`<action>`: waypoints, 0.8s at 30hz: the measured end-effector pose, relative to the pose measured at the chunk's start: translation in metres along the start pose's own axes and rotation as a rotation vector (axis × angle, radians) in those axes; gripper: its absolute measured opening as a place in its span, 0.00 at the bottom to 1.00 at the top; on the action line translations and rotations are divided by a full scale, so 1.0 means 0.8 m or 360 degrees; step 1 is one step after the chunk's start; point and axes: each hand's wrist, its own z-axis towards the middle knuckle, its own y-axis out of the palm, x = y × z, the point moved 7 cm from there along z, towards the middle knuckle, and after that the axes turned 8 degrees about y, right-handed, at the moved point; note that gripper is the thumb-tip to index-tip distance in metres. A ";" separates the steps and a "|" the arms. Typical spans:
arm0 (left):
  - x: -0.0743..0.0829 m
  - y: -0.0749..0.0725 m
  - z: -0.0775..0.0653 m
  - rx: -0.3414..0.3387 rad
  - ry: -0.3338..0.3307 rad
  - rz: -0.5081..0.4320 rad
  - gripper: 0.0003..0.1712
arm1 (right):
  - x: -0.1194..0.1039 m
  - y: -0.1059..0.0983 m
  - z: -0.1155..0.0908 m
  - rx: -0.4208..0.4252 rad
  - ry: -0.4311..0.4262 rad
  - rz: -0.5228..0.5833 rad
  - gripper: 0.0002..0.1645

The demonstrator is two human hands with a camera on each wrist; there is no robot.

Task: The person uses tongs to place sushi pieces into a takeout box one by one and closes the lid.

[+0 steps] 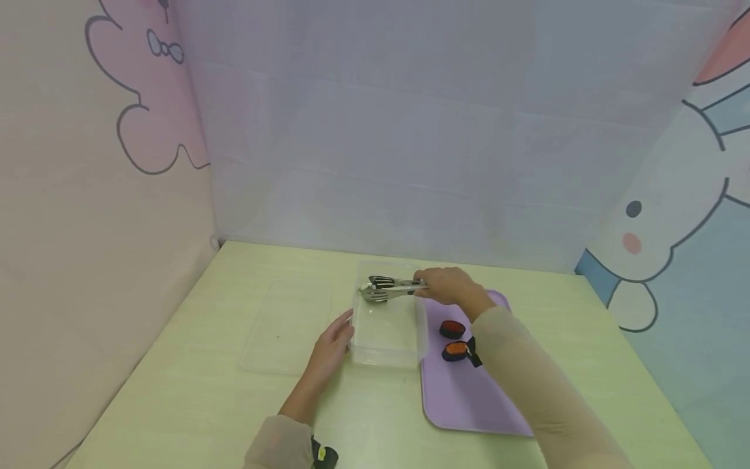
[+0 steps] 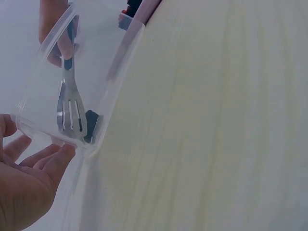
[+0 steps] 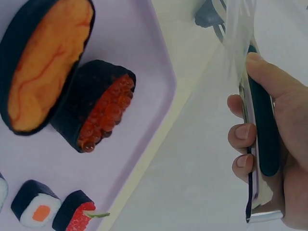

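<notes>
My right hand (image 1: 448,284) grips metal tongs (image 1: 395,288) with dark handle inserts. Their slotted heads reach down inside a clear plastic box (image 1: 388,358). A dark sushi piece (image 2: 91,126) sits by the tong heads at one end of the box; whether they clasp it I cannot tell. At the box's left side, my left hand (image 1: 329,348) holds the wall with bent fingers. Right of the box, a purple tray (image 1: 463,404) carries an orange-topped sushi (image 1: 455,352) and a red roe sushi (image 1: 452,329).
A clear flat lid (image 1: 287,326) lies on the table left of the box. On the tray, the right wrist view also shows a small white roll with an orange centre (image 3: 36,204) and a red-topped piece (image 3: 74,211). A wall stands behind the table (image 1: 193,404).
</notes>
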 end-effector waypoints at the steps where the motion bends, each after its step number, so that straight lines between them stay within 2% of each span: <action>1: 0.001 0.000 0.000 0.0004 0.0001 0.0006 0.25 | 0.001 -0.003 -0.003 0.0006 0.0002 0.0001 0.18; 6: 0.005 -0.002 0.001 0.0024 0.0013 0.0059 0.25 | 0.018 -0.024 -0.027 0.0071 0.0060 0.0062 0.23; 13: 0.009 -0.007 0.001 0.0045 0.0014 0.0065 0.25 | 0.056 -0.046 -0.079 0.0176 0.0081 0.0180 0.24; 19: 0.007 -0.009 0.000 0.0038 0.0004 0.0052 0.25 | 0.095 -0.036 -0.125 0.0203 0.0164 0.0206 0.28; 24: 0.008 -0.010 -0.001 0.0028 0.0007 0.0056 0.26 | 0.115 -0.019 -0.158 0.0207 0.0193 0.0217 0.28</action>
